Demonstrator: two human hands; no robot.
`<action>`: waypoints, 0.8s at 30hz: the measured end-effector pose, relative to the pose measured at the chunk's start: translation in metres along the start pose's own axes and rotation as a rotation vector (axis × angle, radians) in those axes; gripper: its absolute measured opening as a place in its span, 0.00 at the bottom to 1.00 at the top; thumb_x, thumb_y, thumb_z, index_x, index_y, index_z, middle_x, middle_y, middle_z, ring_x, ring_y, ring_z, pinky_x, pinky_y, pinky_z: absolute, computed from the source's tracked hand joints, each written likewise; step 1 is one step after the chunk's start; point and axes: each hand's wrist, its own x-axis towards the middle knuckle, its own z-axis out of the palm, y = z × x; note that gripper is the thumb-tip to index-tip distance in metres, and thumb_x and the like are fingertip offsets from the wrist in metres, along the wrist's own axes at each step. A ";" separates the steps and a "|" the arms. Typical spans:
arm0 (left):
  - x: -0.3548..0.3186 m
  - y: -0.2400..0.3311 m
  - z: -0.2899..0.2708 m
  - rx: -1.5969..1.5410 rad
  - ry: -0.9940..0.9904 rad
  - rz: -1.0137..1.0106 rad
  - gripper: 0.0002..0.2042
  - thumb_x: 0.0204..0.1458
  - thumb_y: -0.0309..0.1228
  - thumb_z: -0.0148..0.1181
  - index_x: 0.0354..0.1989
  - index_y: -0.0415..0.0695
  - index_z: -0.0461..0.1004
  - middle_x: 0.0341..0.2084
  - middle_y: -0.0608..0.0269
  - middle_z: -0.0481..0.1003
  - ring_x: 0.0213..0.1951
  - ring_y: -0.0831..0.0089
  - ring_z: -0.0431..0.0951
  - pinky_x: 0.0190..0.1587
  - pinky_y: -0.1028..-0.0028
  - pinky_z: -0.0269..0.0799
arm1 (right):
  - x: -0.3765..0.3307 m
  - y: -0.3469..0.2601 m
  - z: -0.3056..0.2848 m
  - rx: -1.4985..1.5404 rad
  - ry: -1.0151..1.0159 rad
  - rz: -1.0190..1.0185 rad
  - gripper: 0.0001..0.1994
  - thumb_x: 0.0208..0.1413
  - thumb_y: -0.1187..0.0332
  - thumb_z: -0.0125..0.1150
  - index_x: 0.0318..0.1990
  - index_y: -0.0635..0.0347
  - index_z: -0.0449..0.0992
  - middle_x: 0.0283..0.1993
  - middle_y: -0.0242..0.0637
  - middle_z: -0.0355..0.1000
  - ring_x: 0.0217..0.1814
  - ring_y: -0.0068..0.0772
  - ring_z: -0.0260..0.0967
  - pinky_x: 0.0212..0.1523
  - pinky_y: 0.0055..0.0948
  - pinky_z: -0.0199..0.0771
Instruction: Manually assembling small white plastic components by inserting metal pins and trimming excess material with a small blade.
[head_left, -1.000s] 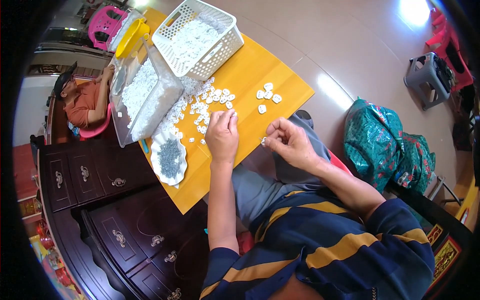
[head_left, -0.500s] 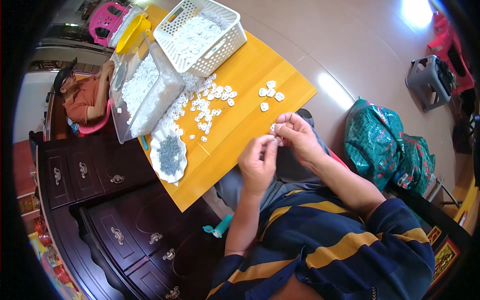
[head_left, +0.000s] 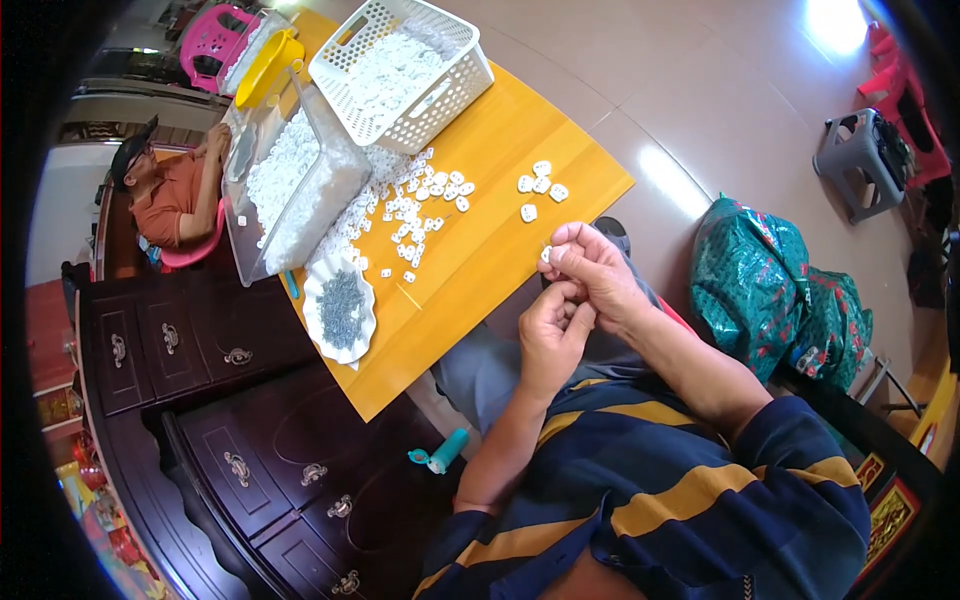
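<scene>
White and tiny, a piece (head_left: 546, 254) sits pinched in the tips of my right hand (head_left: 592, 270), just off the near edge of the counter (head_left: 480, 250). It is too small for me to tell its shape. My left hand (head_left: 548, 335) is right under the right one, touching it, with its fingers curled in. I cannot tell if the left grip is holding anything, because the fingers hide it.

On the yellow wood counter lies a loose pile of white bits (head_left: 415, 205), and four more bits (head_left: 538, 187) lie apart, near my hands. A white dish (head_left: 339, 305) holds small grey parts, too fine to make out. Beside it stands a clear tub (head_left: 290, 185) full of white bits, and behind that a white basket (head_left: 400, 70) with more.

At the far left a person in an orange top (head_left: 170, 190) sits partly hidden behind the tub. A green bag (head_left: 770, 300) lies on the floor to my right. A teal tube (head_left: 440, 455) lies down by my knee.
</scene>
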 end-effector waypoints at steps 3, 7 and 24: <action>-0.001 -0.001 -0.007 -0.055 -0.074 -0.074 0.08 0.61 0.20 0.60 0.47 0.37 0.74 0.33 0.69 0.75 0.29 0.84 0.74 0.33 0.83 0.71 | -0.001 0.004 0.002 -0.008 -0.019 0.024 0.07 0.65 0.74 0.60 0.48 0.56 0.71 0.40 0.34 0.77 0.42 0.21 0.75 0.43 0.20 0.76; -0.006 0.009 -0.010 -0.089 0.008 -0.100 0.07 0.61 0.22 0.61 0.47 0.38 0.75 0.32 0.70 0.75 0.28 0.85 0.74 0.32 0.83 0.70 | -0.003 -0.002 0.011 -0.071 -0.031 0.016 0.08 0.65 0.76 0.59 0.49 0.58 0.70 0.40 0.32 0.76 0.44 0.20 0.75 0.46 0.19 0.76; 0.008 0.044 -0.083 0.162 0.176 0.075 0.12 0.62 0.23 0.59 0.52 0.34 0.75 0.33 0.67 0.76 0.31 0.85 0.73 0.36 0.83 0.70 | -0.006 0.008 0.007 -0.885 -0.164 -0.222 0.11 0.58 0.74 0.63 0.45 0.64 0.70 0.28 0.30 0.76 0.32 0.16 0.71 0.35 0.21 0.70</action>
